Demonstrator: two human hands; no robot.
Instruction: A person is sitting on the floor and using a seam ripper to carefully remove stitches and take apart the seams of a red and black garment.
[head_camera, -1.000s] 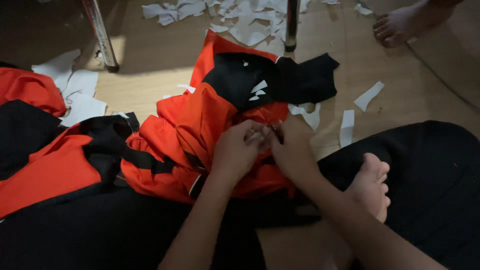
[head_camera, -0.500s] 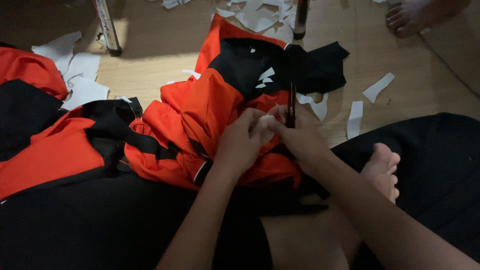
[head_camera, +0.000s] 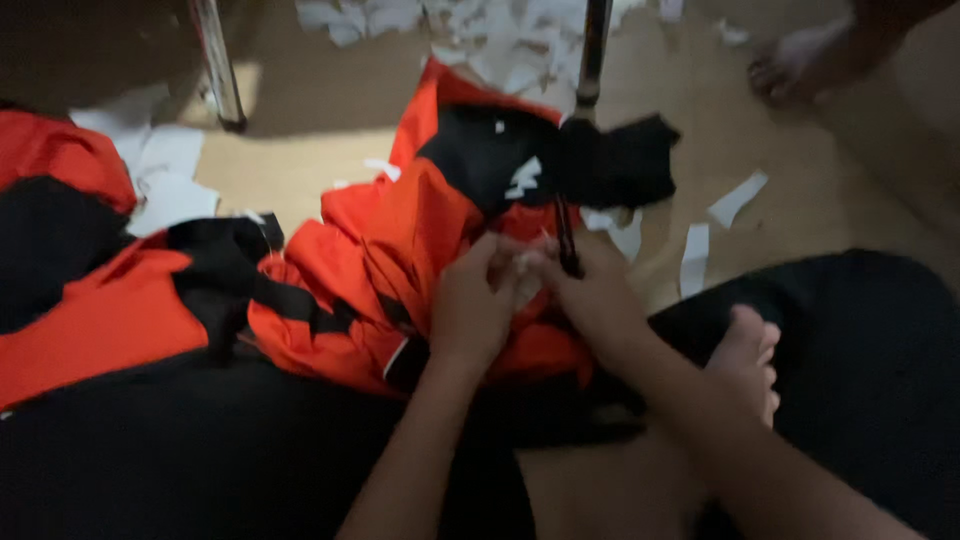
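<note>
An orange and black garment (head_camera: 400, 230) lies bunched on the floor in front of me. My left hand (head_camera: 470, 305) pinches a fold of it near the middle. My right hand (head_camera: 600, 300) meets the left one, fingertips together over a small pale patch (head_camera: 525, 272). A thin dark object (head_camera: 567, 235) stands up from my right hand's fingers; the blur hides what it is. A black part of the garment with a white mark (head_camera: 520, 180) lies just beyond the hands.
More orange and black cloth (head_camera: 90, 300) is piled at the left. My bare foot (head_camera: 745, 360) rests by black fabric (head_camera: 870, 380). White paper scraps (head_camera: 735, 200) litter the wooden floor. Two metal legs (head_camera: 215, 70) (head_camera: 592, 50) stand behind. Another person's foot (head_camera: 800, 65) is at the top right.
The view has shifted slightly, so the garment sits lower in frame. Both hands stay pinched together on the cloth, and the thin dark object now shows above my right hand.
</note>
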